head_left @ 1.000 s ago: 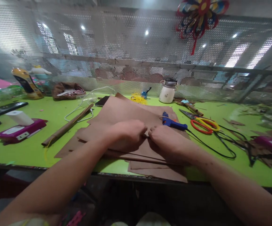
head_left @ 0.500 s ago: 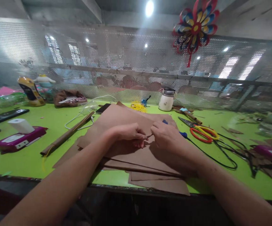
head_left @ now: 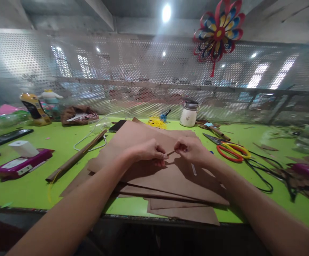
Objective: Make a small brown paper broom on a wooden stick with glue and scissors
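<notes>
My left hand [head_left: 152, 151] is closed, with thumb and fingers pinching one end of a thin brown paper strip [head_left: 171, 153]. The other end sits between the fingertips of my right hand [head_left: 190, 149], also closed. Both hands are just above a stack of brown paper sheets [head_left: 143, 174]. Below my right hand a short whitish stick [head_left: 194, 169] shows, its upper end hidden by the hand. A small blue bit [head_left: 211, 152] peeks out behind my right wrist; the rest of it is covered.
Scissors with red and yellow handles [head_left: 233, 151] and a black cord [head_left: 266, 177] lie right. Left are a rolled brown paper tube [head_left: 76, 156], a white cable [head_left: 86, 140] and a purple power strip [head_left: 23, 165]. A white jar [head_left: 188, 115] stands behind, beside yellow strands [head_left: 157, 122].
My right hand has shifted slightly right and turned, and more of the paper strip shows between the hands. The whitish stick has come into sight; the blue parts are now mostly hidden.
</notes>
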### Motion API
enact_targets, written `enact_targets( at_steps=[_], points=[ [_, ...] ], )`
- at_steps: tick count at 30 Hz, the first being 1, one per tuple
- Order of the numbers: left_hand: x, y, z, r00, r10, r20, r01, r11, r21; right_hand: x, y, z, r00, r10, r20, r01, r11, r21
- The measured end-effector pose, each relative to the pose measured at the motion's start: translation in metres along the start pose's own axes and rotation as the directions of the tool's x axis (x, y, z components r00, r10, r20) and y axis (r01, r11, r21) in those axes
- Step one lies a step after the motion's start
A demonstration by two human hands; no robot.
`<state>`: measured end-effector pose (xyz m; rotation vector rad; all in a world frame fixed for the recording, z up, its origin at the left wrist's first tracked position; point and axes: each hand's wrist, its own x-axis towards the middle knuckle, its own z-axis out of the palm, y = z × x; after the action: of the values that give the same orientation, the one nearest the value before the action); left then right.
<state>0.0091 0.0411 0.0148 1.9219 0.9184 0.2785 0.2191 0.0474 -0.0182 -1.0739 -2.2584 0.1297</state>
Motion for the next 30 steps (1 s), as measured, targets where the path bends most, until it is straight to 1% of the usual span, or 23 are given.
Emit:
enact_targets(
  at_steps=[2, 5, 8, 12, 16, 19, 23, 26, 30],
  points=[
    [0.001, -0.002, -0.001, 1.0, 0.001, -0.003, -0.001, 1.0, -0.019, 0.0, -0.002, -0.004, 1.0, 0.02, 0.023, -0.021, 0.999, 0.03],
    [0.0, -0.004, -0.002, 1.0, 0.026, 0.004, -0.026, 1.0, -0.012, 0.0, -0.004, -0.01, 1.0, -0.005, 0.028, 0.004, 0.998, 0.059],
    [0.0, -0.003, -0.003, 0.999, 0.049, -0.008, -0.049, 0.999, 0.019, 0.0, -0.004, -0.013, 0.999, -0.031, 0.008, 0.031, 0.999, 0.045],
    [0.0, -0.003, -0.003, 0.998, 0.023, -0.053, -0.019, 0.997, 0.07, 0.0, -0.003, -0.014, 0.999, -0.042, 0.006, 0.042, 0.999, 0.02],
    [0.004, -0.01, -0.004, 0.998, 0.038, -0.056, -0.035, 0.998, 0.056, 0.0, -0.003, -0.014, 1.0, -0.03, 0.007, 0.03, 0.999, 0.03],
    [0.007, -0.015, -0.004, 0.998, 0.025, -0.061, -0.025, 1.0, 0.009, 0.0, -0.005, -0.016, 0.999, -0.021, 0.025, 0.019, 0.996, 0.083],
    [0.008, -0.016, -0.002, 0.993, 0.011, -0.115, -0.018, 0.998, -0.056, 0.001, -0.008, -0.018, 0.995, 0.012, 0.101, -0.034, 0.976, 0.213],
    [0.008, -0.015, -0.002, 0.991, 0.006, -0.134, -0.01, 0.999, -0.03, 0.001, -0.008, -0.019, 0.99, 0.038, 0.136, -0.074, 0.958, 0.277],
    [0.008, -0.016, -0.002, 0.991, 0.011, -0.131, -0.01, 1.0, 0.006, 0.001, -0.007, -0.019, 0.987, 0.055, 0.152, -0.1, 0.948, 0.303]
  ],
)
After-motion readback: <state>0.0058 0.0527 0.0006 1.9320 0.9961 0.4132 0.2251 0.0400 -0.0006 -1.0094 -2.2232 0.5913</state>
